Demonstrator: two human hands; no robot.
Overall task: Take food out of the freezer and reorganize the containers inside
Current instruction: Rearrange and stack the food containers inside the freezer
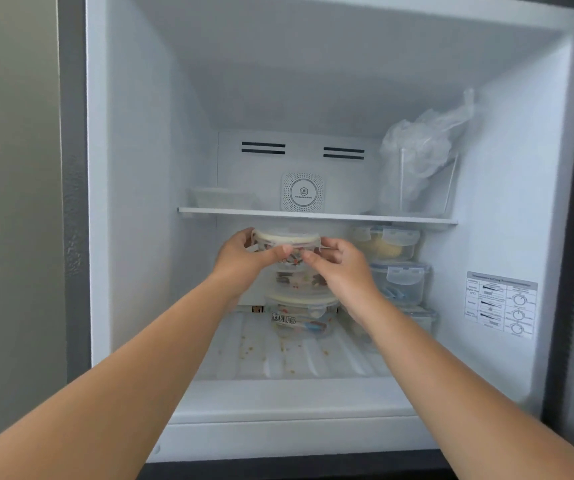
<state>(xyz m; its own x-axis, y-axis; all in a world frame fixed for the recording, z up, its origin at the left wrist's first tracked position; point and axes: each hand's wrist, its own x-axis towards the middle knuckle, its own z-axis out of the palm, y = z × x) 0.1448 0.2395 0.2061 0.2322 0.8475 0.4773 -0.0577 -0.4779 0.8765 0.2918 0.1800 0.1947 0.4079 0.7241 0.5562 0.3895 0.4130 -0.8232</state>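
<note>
Head view looks into an open freezer (133, 237) with one shelf (316, 215) across its middle. Below that shelf, both hands grip a round clear container (287, 239) with a pale lid: the left hand (244, 258) curls round its left side and the right hand (339, 268) round its right side, thumbs at the near face. It sits at the top of a stack, above a middle container (296, 280) and a bottom container printed PEANUTS (301, 315) that rests on the ribbed freezer floor (278, 358). Just right of the stack stand clip-lid boxes, one above another (387, 242) (399, 280). On the shelf, a plastic bag (420, 150) stuffs a clear bin at the far right, a shallow tray (223, 197) lies at the left, and a round vent (302, 192) sits on the back wall.
</note>
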